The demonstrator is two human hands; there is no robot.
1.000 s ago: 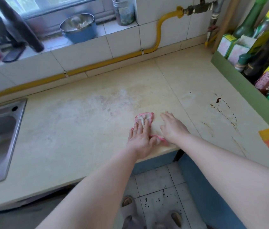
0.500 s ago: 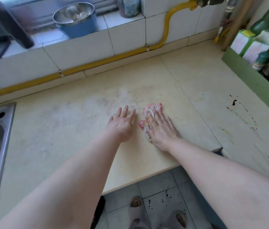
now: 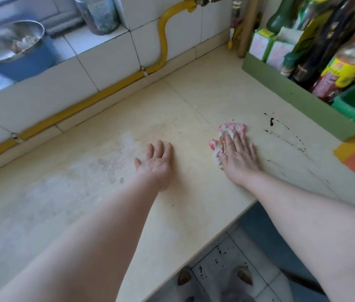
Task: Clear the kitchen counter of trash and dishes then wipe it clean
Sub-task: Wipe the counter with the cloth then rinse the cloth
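Observation:
A pink and white rag [image 3: 231, 130] lies on the cream counter [image 3: 194, 101], right of the middle. My right hand [image 3: 238, 154] presses flat on the rag with its fingers spread, and the rag sticks out past the fingertips and to the left. My left hand [image 3: 155, 162] rests flat on the bare counter, fingers apart, a hand's width left of the rag and holding nothing. Dark brown sauce spots and streaks [image 3: 271, 123] mark the counter just right of the rag. A pale dried smear [image 3: 98, 168] lies left of my left hand.
A green tray [image 3: 285, 89] with bottles [image 3: 342, 66] and cartons stands at the right. A yellow gas pipe [image 3: 98, 99] runs along the tiled wall. A steel bowl on a blue pot [image 3: 15, 51] and a jar [image 3: 99, 16] sit on the sill. The counter's front edge drops to floor tiles.
The rag passed from under my left hand to under my right hand, which has slid it right toward the sauce spots. My left hand now lies bare on the counter.

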